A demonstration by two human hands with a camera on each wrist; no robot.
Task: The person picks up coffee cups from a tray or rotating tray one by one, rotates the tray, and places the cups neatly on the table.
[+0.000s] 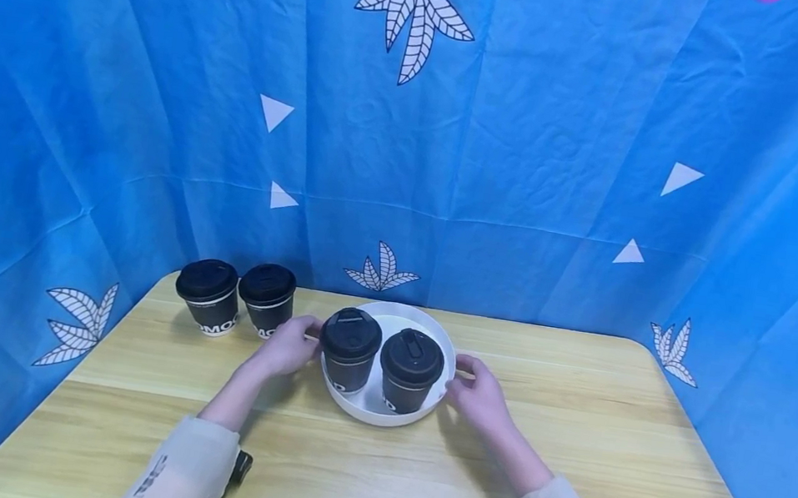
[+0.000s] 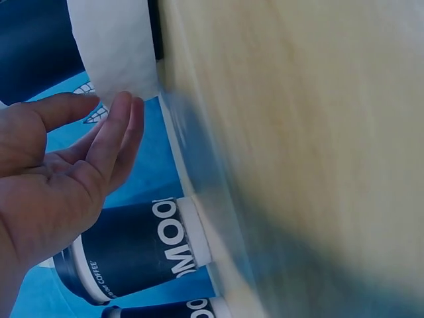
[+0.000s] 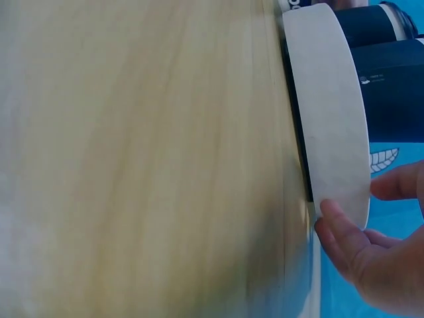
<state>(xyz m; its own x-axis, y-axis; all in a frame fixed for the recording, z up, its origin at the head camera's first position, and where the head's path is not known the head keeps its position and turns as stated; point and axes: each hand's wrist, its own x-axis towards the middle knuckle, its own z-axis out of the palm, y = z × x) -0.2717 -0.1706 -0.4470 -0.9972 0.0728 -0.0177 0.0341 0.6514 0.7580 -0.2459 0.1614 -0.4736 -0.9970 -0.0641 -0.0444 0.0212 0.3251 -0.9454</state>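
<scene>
A round white tray (image 1: 377, 416) is in the middle of the head view with two dark lidded coffee cups on it, a left cup (image 1: 349, 352) and a right cup (image 1: 411, 371). At the tray's left side my left hand (image 1: 291, 346) holds the rim between thumb and fingers; the left wrist view shows the fingertips against the tray wall (image 2: 119, 46). My right hand (image 1: 478, 394) grips the opposite side. In the right wrist view its fingers (image 3: 341, 228) lie on the outer wall, thumb at the rim. Whether the tray touches the table cannot be told.
Two more lidded cups, one at far left (image 1: 209, 295) and one beside it (image 1: 267, 299), stand on the wooden table (image 1: 367, 489), close to my left hand. A blue patterned curtain (image 1: 535, 132) hangs behind and along both sides.
</scene>
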